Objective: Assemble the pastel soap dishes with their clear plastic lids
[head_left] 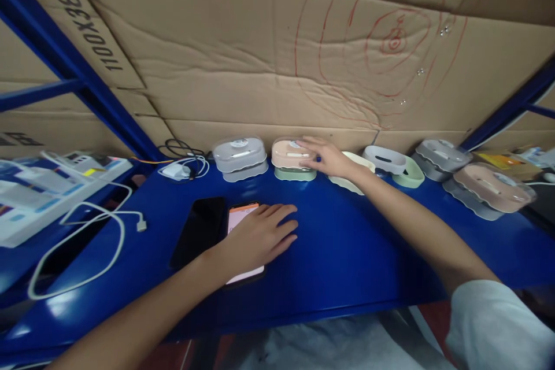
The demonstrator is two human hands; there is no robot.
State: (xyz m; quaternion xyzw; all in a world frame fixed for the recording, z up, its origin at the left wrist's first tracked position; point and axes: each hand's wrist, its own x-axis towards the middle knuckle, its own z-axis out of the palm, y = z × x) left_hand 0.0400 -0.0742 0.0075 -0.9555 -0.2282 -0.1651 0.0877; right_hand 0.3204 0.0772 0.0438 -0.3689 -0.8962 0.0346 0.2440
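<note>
My left hand (260, 235) lies flat, fingers spread, on a lit phone (241, 215) on the blue shelf (347, 254). A dark phone (199, 230) rests just left of it. My right hand (326, 157) reaches to the back of the shelf, its fingers stretched out and touching the top of a pink lidded box (289, 153), which sits on a green one (295, 174). A cream tray (356, 176) lies under my right wrist.
More plastic boxes line the cardboard back wall: a clear grey stack (240, 157), a white and green pair (393, 165), grey ones (442, 157) and a pink one (492, 186). White cables and a charger (178, 170) lie at left. Blue rack posts stand on both sides.
</note>
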